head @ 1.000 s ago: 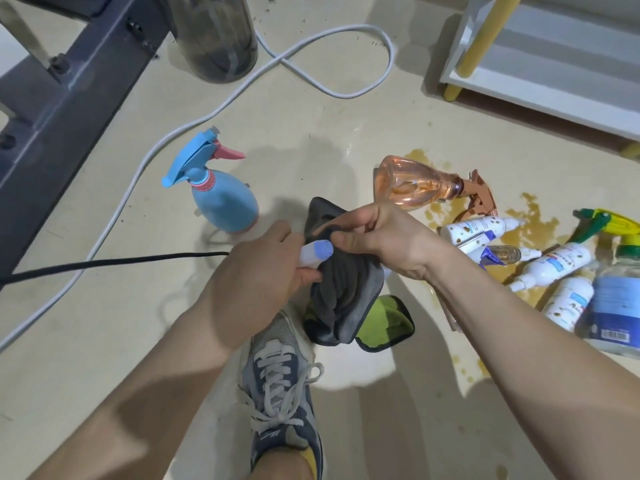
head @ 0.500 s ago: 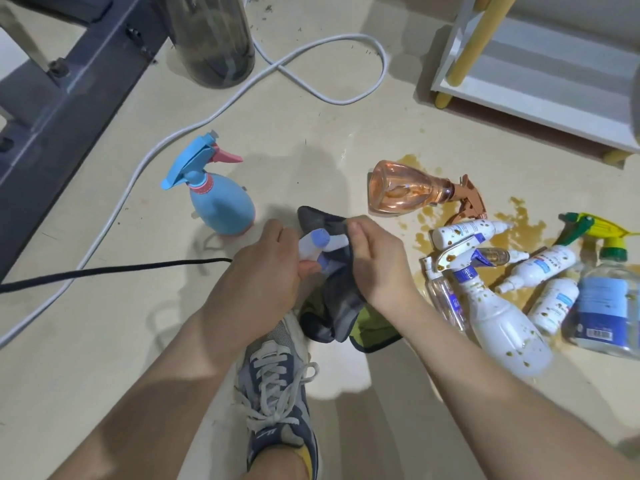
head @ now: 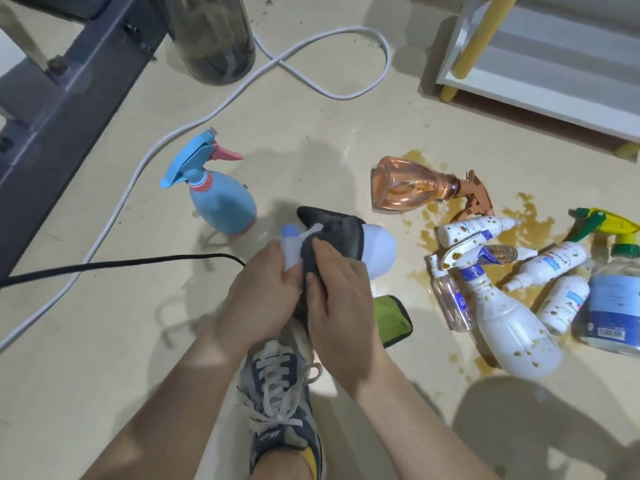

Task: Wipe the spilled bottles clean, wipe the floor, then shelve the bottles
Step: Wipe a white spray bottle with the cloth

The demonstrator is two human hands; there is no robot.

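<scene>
Grey cloth (head: 337, 233) wraps a pale blue-white plastic bottle (head: 379, 247) held above the floor (head: 104, 341). The left hand (head: 263, 292) grips its neck to steady it, and the right hand (head: 341, 299) clamps the cloth round the body, likely for rubbing. Stained white bottles (head: 512, 327) lie in the brown spill (head: 530, 220) near the white shelf (head: 540, 95). The tipped peach see-through spray bottle (head: 405, 185) looks nearly empty; what the opaque ones hold cannot be told.

Bare floor (head: 104, 375) lies open at lower left and between the blue spray bottle (head: 221, 206) and the tipped orange bottle (head: 408, 185). A white cable (head: 166, 139) and a black cable (head: 121, 263) cross the left side; stained bottles (head: 512, 327) crowd the right, short of the shelf (head: 554, 74).
</scene>
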